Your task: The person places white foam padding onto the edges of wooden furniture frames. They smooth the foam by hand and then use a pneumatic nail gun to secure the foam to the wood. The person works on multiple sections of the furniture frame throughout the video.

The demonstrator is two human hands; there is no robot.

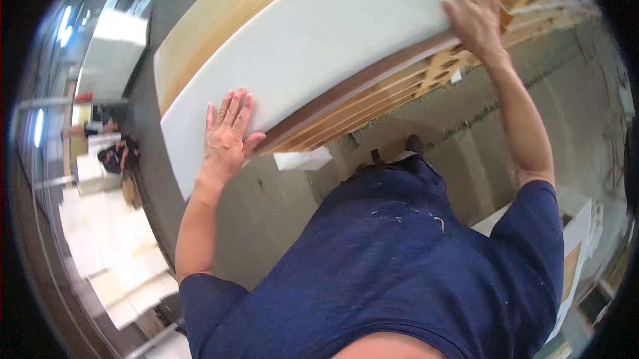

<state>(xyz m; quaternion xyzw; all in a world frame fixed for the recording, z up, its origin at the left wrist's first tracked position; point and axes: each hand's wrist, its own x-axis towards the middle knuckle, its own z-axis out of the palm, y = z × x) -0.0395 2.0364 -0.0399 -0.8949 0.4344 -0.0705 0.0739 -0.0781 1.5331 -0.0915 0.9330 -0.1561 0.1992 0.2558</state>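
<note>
A long white slab (333, 33), smooth and perhaps foam, lies across a tan and brown wooden frame (373, 116) before me. My left hand (228, 136) rests flat near the slab's left front corner, fingers spread and thumb out toward the front edge. Over the slab's right end, my right hand (476, 16) is laid open, fingers stretched forward. Neither hand grips anything. Behind the slab a tan, yellowish surface (226, 33) shows. Beneath the front edge the frame has slats and round holes.
A small white block (303, 159) sits below the frame's front. Stacks of white blocks (110, 239) stand at far left, near another person (120, 154) in dark clothing. A white-sided piece (576, 246) is close on my right. Grey floor (266, 226) lies around me.
</note>
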